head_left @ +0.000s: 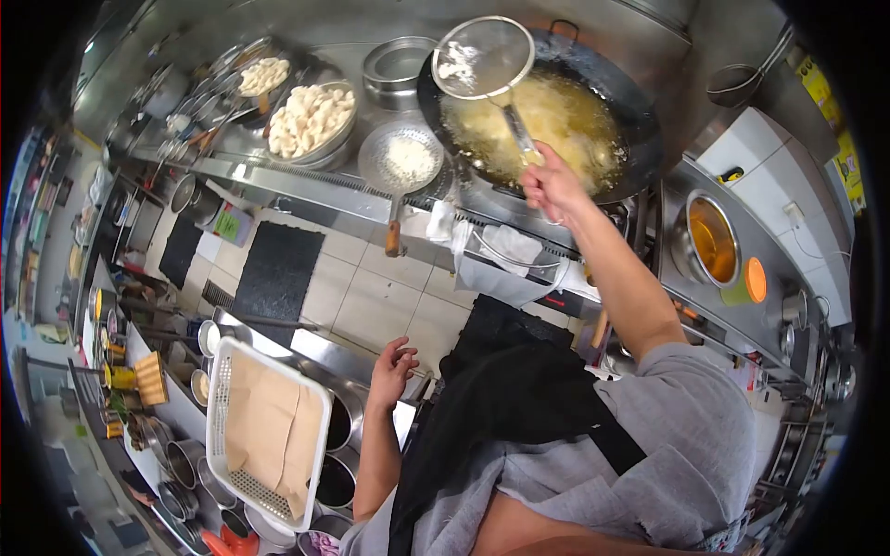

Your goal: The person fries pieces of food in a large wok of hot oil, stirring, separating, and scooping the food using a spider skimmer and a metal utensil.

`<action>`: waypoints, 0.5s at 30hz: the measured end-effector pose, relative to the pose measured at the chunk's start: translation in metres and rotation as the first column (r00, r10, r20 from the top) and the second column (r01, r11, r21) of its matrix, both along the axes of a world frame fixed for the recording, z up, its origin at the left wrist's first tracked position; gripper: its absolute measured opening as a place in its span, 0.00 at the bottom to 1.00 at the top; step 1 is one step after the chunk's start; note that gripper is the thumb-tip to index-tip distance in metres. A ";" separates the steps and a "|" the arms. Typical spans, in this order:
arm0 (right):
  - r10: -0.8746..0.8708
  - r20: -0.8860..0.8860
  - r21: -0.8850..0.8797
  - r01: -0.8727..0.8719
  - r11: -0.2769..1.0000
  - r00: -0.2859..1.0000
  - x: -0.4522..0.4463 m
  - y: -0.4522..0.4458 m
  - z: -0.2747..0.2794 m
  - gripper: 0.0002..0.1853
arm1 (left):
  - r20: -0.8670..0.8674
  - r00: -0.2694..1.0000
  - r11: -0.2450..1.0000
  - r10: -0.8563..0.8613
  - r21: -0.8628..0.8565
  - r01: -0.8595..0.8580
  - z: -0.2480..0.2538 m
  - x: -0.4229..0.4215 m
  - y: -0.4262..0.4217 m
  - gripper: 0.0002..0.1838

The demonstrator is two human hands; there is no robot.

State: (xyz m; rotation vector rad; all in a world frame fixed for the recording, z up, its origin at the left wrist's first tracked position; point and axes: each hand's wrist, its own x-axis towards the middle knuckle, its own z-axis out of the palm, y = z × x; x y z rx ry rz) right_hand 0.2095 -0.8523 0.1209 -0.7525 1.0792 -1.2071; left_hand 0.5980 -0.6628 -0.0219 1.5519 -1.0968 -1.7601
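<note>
My right hand [554, 183] is closed around the handle of a round mesh strainer [496, 46], which is raised over the far left rim of a large black wok [640, 120]. Some white bits cling to the mesh. Bubbling yellow oil [547, 116] fills the wok, with foam across its surface. Low at my side, my left hand [393, 371] hangs with loosely curled fingers apart and nothing in it. Left of the wok, a perforated ladle [394, 171] with a wooden handle holds white crumbs.
Pale dough-like pieces heap a metal bowl [345, 125] on the counter beside a metal pot [399, 79]. A steel bowl of orange liquid [712, 243] stands right of the wok. Behind me is a white basket [221, 408] lined with brown paper. Dark mats [275, 269] lie on the tiled floor.
</note>
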 end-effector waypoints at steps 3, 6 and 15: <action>0.060 -0.108 -0.026 -0.063 0.998 0.992 0.072 -0.006 0.007 0.34 | -0.003 0.999 0.999 0.035 0.006 -0.035 0.005 0.015 0.012 0.21; 0.090 -0.248 -0.060 -0.108 0.992 0.965 0.126 -0.018 -0.025 0.35 | -0.012 0.999 0.999 0.047 0.001 -0.047 0.001 0.029 0.022 0.21; 0.257 -0.908 0.199 -0.199 0.960 0.332 0.176 0.004 -0.139 0.37 | -0.032 0.999 1.000 -0.003 -0.027 0.002 0.009 0.039 0.030 0.22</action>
